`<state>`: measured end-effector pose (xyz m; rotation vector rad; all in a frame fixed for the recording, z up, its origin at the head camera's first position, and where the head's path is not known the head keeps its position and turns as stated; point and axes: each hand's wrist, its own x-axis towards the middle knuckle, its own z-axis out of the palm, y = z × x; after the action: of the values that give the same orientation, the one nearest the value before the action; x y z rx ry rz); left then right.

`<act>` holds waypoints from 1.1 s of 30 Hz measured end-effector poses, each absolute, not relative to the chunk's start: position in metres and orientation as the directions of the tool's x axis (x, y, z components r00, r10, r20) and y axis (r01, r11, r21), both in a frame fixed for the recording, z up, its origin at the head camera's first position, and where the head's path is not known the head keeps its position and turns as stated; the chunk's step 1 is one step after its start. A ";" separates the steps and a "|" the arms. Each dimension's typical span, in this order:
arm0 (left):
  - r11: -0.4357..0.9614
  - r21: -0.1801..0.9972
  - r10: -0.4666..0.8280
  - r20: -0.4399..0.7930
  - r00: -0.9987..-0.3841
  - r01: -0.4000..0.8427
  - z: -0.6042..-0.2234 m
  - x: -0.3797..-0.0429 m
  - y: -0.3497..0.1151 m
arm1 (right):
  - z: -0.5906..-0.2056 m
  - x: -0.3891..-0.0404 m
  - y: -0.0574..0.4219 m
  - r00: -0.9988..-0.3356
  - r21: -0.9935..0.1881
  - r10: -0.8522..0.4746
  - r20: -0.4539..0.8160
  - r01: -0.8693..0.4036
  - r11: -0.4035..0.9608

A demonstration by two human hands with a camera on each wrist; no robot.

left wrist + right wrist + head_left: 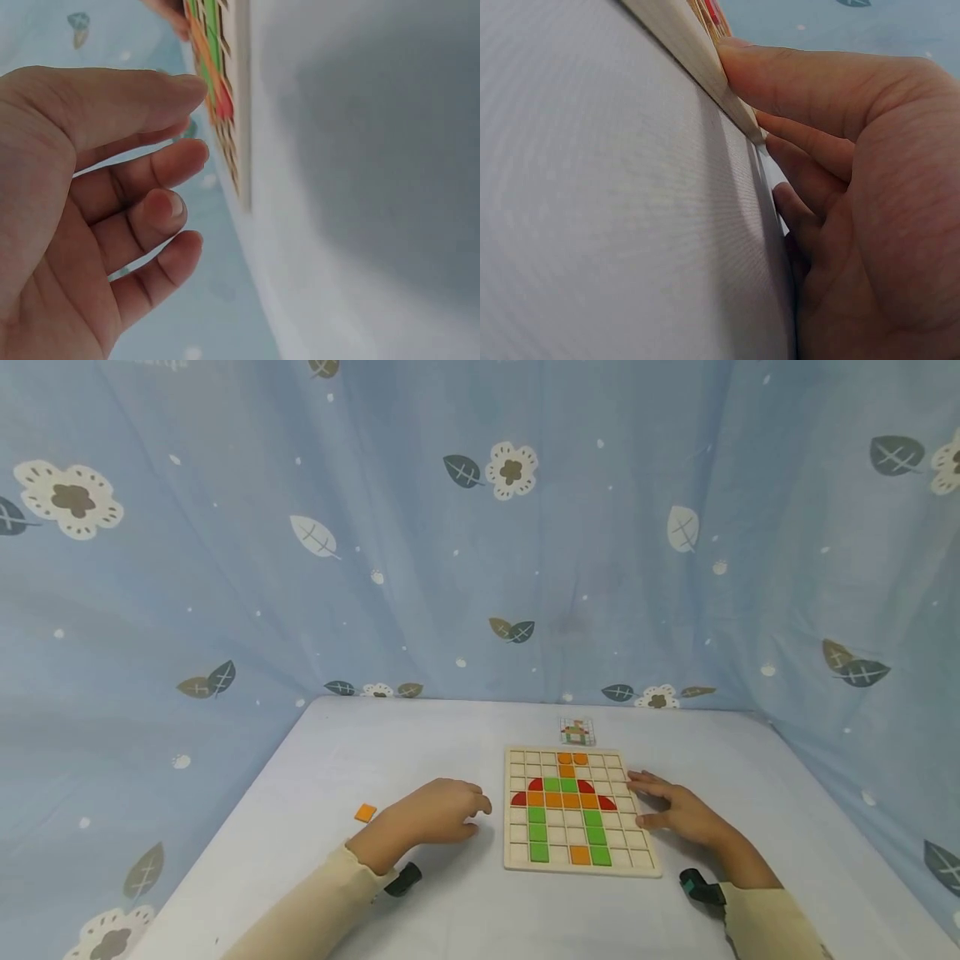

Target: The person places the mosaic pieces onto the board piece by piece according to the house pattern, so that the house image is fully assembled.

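A square wooden grid board [551, 865] lies on the white table, its cells partly filled with orange, green and red pieces in a figure pattern. Just left of it hovers my left hand [438, 810], fingers loosely bent. In the left wrist view that hand [97, 180] has nothing between thumb and fingers. My right hand [681, 812] rests at the board's right edge. Up close in the right wrist view, the thumb [795, 84] touches the board's rim [697, 56] while the other fingers extend along its side. A loose orange square tile [365, 812] lies beyond the left wrist.
Behind the board lies a small pattern card [577, 732] with a similar coloured figure. Dark wrist devices show at the left wrist [403, 880] and right wrist [702, 887]. A blue curtain with leaves and flowers [570, 568] hangs along the table's back edge.
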<state>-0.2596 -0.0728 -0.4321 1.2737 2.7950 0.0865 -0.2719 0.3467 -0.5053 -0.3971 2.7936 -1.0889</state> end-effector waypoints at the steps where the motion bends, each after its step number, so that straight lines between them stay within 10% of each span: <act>1: 0.657 0.079 0.754 -0.034 -0.656 0.750 -0.432 -0.260 -0.077 | -0.506 -0.272 0.347 -0.959 -0.679 -0.284 -0.014 -0.200 0.706; 33: 0.817 0.270 0.542 -0.059 -0.838 0.509 -0.434 -0.277 -0.199 | -0.501 -0.270 0.350 -0.935 -0.699 -0.352 0.039 -0.277 0.659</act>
<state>-0.2766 -0.1994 -0.4345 0.8334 2.8672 0.3696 -0.2698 0.3505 -0.5013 -0.5264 2.7695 -1.1422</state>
